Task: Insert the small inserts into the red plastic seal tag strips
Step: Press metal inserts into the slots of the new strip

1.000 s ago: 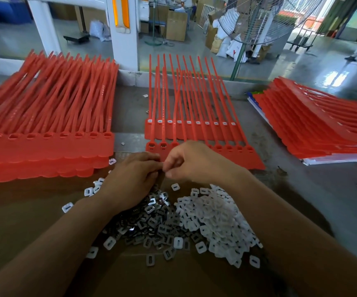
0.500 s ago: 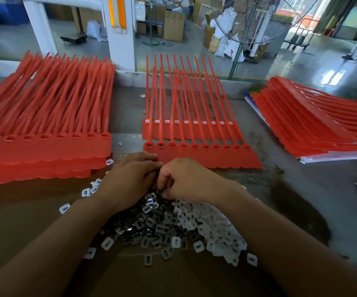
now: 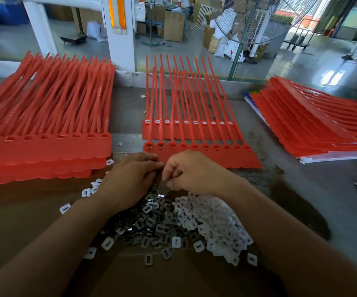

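While fingers curl, left hand [image 3: 130,179] meets right hand [image 3: 192,172] above inserts [image 3: 173,224].

We see a grey table [image 3: 314,189] carrying three lots of red seal tag strips: a stack at left [image 3: 44,129], two overlapping sheets in the middle [image 3: 194,133], another stack at right [image 3: 314,125]. Nearest us lies a heap of small inserts [image 3: 186,228] (dark and white, mixed).

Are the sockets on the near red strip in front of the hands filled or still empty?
Mostly empty: the near red plastic seal strip shows open sockets; the strip behind has white inserts seated.
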A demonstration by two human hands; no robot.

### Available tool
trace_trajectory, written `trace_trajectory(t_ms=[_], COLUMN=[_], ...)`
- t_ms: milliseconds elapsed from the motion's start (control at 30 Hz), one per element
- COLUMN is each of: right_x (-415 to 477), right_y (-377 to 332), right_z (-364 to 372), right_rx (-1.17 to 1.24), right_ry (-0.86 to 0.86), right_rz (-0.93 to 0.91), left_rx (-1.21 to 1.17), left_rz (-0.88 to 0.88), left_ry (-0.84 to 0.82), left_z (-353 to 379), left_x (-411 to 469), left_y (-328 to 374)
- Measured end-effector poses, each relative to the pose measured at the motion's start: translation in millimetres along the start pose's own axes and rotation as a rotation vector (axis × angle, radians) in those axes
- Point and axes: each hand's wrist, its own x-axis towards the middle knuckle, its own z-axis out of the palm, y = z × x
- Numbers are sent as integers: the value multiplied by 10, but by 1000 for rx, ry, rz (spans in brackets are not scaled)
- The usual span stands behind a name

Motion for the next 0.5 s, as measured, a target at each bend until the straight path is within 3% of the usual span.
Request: trace_trajectory(t_ms=[300, 500], right_x=[283, 554], right_y=[264, 394], right_z=[-183, -251], right_rx=[97, 133], right_ry=[316, 394], right_rz=[87, 182], left_rx=[-5, -11], left_rz=[-6, -4], left_ry=[24, 28], left_z=[-10, -14], left_x=[-23, -21], left_y=[16, 26])
